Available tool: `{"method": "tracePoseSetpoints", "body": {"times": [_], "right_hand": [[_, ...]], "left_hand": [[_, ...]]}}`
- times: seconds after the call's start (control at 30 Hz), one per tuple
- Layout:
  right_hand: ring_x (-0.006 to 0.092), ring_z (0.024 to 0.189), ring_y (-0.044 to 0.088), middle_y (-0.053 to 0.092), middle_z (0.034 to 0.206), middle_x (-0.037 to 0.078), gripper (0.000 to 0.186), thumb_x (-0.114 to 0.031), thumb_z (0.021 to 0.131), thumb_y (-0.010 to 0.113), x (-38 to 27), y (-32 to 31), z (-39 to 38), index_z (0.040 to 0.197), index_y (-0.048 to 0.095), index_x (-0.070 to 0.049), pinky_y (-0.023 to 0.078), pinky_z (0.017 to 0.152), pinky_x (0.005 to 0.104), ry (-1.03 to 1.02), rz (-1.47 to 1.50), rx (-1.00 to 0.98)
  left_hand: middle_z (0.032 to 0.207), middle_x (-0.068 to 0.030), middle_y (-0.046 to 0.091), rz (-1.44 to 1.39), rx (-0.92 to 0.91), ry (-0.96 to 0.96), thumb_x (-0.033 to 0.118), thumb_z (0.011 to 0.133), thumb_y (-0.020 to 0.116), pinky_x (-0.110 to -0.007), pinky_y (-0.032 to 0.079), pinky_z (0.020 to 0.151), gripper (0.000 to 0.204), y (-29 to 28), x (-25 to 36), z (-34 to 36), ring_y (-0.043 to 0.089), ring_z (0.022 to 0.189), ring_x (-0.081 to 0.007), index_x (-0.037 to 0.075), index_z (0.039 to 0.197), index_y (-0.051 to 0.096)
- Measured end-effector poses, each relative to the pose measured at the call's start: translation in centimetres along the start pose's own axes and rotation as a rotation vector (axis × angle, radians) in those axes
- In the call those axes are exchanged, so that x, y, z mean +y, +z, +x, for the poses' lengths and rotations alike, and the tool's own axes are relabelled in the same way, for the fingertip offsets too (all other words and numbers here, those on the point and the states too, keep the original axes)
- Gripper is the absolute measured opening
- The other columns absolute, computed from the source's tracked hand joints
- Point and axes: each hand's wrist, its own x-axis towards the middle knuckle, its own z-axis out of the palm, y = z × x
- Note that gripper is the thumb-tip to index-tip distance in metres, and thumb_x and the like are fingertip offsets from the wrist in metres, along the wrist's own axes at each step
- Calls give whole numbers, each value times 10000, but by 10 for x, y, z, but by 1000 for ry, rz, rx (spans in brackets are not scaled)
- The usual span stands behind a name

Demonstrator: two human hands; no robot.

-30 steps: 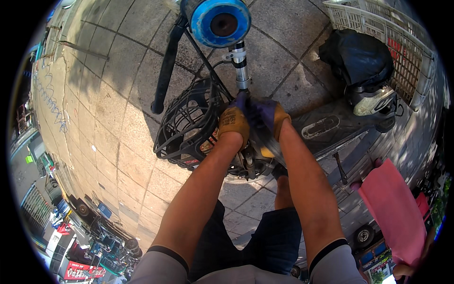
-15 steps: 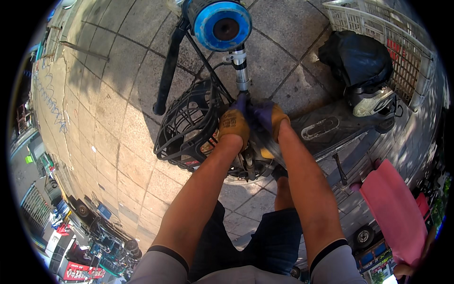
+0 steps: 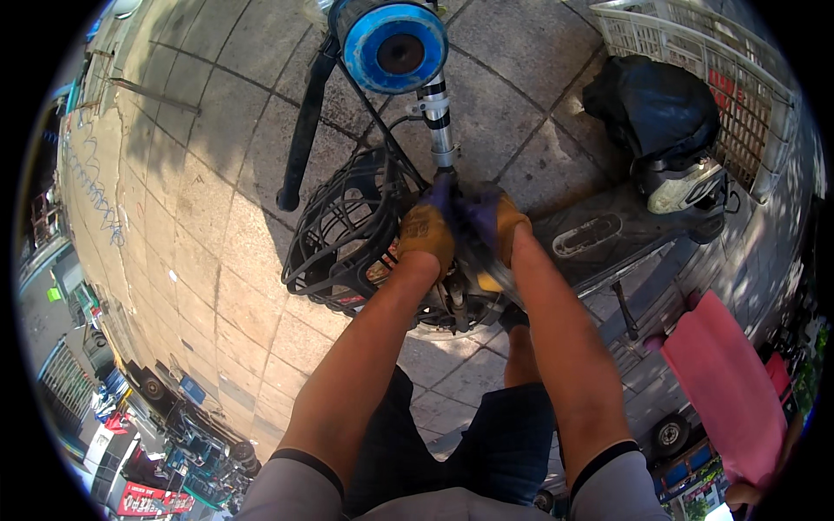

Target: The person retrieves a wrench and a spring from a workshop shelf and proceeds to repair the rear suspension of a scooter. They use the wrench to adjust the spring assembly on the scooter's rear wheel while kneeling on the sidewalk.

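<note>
From my distant seat I am looking down at my two gloved hands, meeting near the middle of the view. My left hand (image 3: 426, 227) is sitting at the near end of a silver tube (image 3: 440, 139), its purple-coated fingers bending in toward a dark part there. My right hand (image 3: 497, 217) is staying close beside it, showing somewhat blurred. The fingertips of both are hiding from me, so I cannot tell whether either hand is pinching something, pressed together or spread. The silver tube is extending beyond the hands, carrying black bands and a clamp, and a blue round piece (image 3: 396, 54) is partly covering its farther stretch. A long black bar (image 3: 304, 130) is slanting down left of it. Near my left hand a black lattice basket (image 3: 306, 285) is tilting; right of my right hand a dark deck (image 3: 625, 221) is stretching toward a black bag (image 3: 656, 100), with a pale crate (image 3: 643, 13) standing beyond.
</note>
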Motion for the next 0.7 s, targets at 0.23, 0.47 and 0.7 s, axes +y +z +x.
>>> {"method": "tracePoseSetpoints", "body": {"times": [0.23,0.47,0.7], "right_hand": [[273,845,693,739,958,160,301,-257,899,655,16,5,6,1064,724,-15,522,774,381,-268,-312,178],[367,890,693,712,941,231,287,-270,870,631,14,16,-25,973,734,-23,523,779,428,-302,-139,309],[183,779,653,701,933,117,267,-192,917,560,7,17,-15,1012,707,11,495,671,297,-74,1161,-2]], "left_hand": [[1095,-190,687,-128,184,256,36,852,653,-422,535,836,405,0,8,-4,670,1007,-393,104,1244,579],[1078,-183,689,306,-53,-13,31,810,677,-430,547,846,373,-9,22,6,665,1036,-397,113,1168,609],[1338,-222,568,268,-40,114,72,831,653,-463,502,966,511,-20,38,-74,601,1165,-409,69,1330,546]]}}
